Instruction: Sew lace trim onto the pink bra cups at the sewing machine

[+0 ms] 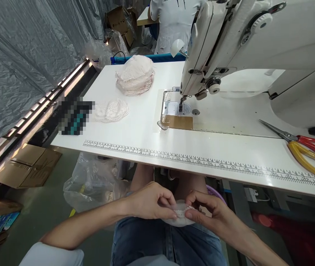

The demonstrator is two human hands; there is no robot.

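Over my lap, in front of the table edge, both hands pinch a small piece of sheer white fabric point(180, 220) with a lacy strip across it. My left hand point(153, 202) grips its left side between thumb and fingers. On the right side, my right hand point(211, 210) has thumb and forefinger closed on the cloth. A white lace piece point(112, 111) lies flat on the table point(135, 135). Behind it rises a stack of pale fabric pieces point(135, 75). The white sewing machine point(213, 48) stands to the right, its needle area beyond my hands.
Scissors with red and yellow handles point(298, 140) lie at the table's right. A printed ruler point(196, 161) runs along the front edge. Below are a plastic bag point(91, 184) and a cardboard box point(30, 166). A person in white point(174, 26) sits beyond the table.
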